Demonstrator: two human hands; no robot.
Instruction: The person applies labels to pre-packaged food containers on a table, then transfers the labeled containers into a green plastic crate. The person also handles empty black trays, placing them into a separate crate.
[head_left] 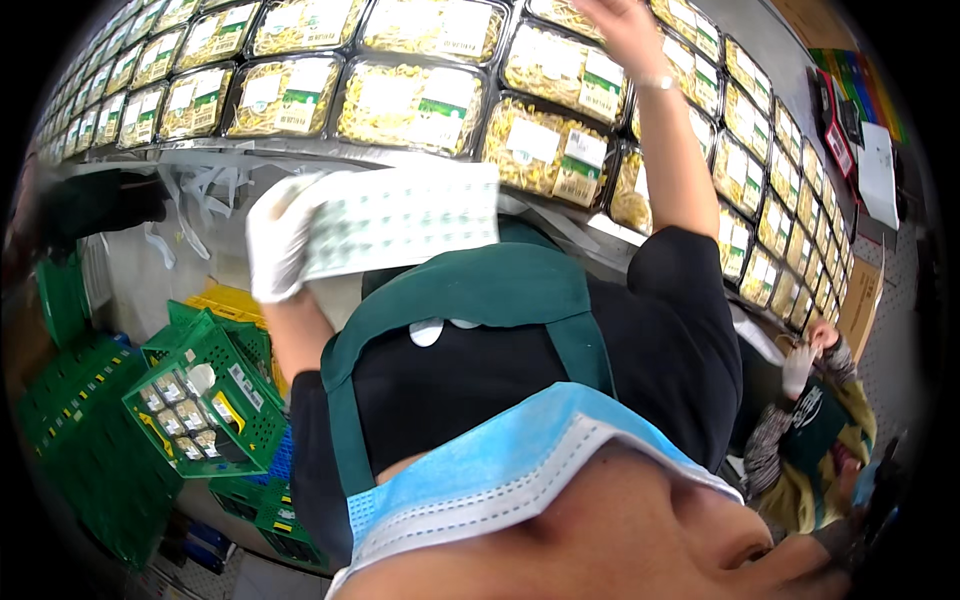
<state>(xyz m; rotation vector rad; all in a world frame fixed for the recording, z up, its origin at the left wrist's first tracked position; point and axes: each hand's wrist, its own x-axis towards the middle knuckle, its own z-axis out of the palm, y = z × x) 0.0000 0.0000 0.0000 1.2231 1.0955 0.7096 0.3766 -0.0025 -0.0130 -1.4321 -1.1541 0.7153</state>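
Tabletop (pixel 225 157): runs along the upper side, bearing several rows of packs (pixel 412 105) in dark trays; dozens visible, exact count not possible.
Left hand (pixel 280 240): one white glove, grip closed on the left end of one pale, green-patterned sheet (pixel 405 220), which lies between packs and apron (pixel 470 285).
Right hand (pixel 622 35): bare, above the packs; fingertips cut off by frame, grip cannot be told.
Lower left: one tilted green crate (pixel 258 432), roughly nine small packs inside. Lower right: one other person (pixel 812 440).
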